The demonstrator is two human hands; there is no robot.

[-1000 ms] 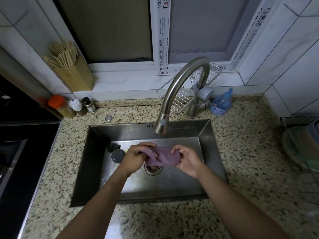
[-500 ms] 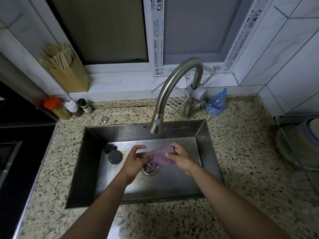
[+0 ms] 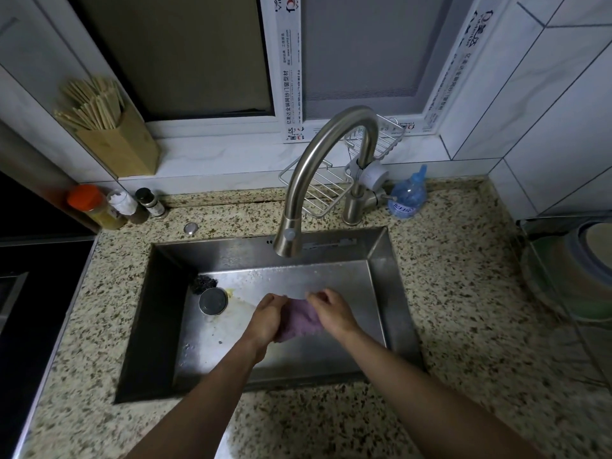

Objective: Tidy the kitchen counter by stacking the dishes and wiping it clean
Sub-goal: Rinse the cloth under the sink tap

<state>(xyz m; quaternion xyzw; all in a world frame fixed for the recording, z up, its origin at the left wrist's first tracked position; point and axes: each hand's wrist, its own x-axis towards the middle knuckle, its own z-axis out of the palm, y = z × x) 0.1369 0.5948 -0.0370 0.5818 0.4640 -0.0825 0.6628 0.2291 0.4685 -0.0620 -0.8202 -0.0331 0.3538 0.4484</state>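
Now left hand [image 3: 265, 319] and right hand [image 3: 332, 313], each grip closed, clasp a bunched purple cloth [image 3: 300, 321].

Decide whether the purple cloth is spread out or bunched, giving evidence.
Bunched: the left hand and right hand grip the cloth as a wad over the sink.

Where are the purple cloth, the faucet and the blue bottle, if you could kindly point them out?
purple cloth [image 3: 299, 321]: head view, its bunched middle.
faucet [image 3: 347, 114]: head view, top of its arch.
blue bottle [image 3: 408, 195]: head view, its rounded body.

cloth [image 3: 299, 319] bunched up, left hand [image 3: 266, 318] and right hand [image 3: 331, 311] drawn together
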